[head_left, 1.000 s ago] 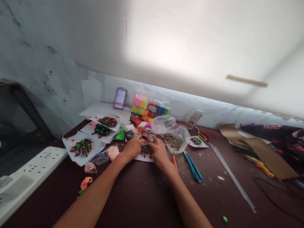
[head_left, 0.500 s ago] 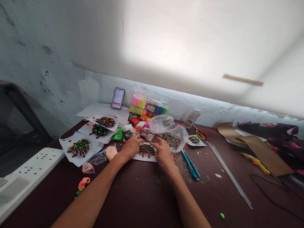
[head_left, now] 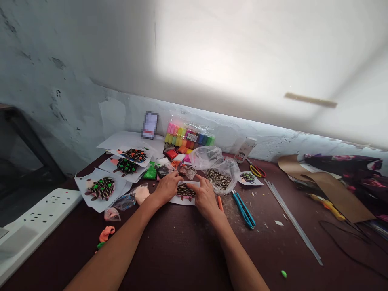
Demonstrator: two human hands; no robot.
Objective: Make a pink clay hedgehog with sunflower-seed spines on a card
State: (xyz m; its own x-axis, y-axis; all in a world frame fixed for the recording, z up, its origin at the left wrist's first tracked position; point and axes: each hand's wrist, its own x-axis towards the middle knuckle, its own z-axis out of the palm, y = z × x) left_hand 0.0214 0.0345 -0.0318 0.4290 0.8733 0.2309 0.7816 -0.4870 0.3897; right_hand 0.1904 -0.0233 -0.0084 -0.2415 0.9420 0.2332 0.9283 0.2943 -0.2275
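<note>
I have the seed-covered paper card (head_left: 185, 191) lying between my 2 hands, its long axis running sideways; my right hand (head_left: 206, 198) is nearer, its open fingers (head_left: 194, 186) resting on the card's right end; my left hand (head_left: 167, 188) stays unclenched at its left end.

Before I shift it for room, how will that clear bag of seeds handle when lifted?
The clear bag looks thin and crumpled, so it will probably sag. The seeds look smooth, likely light and slippery. Its top seems loose, so they could spill.
</note>
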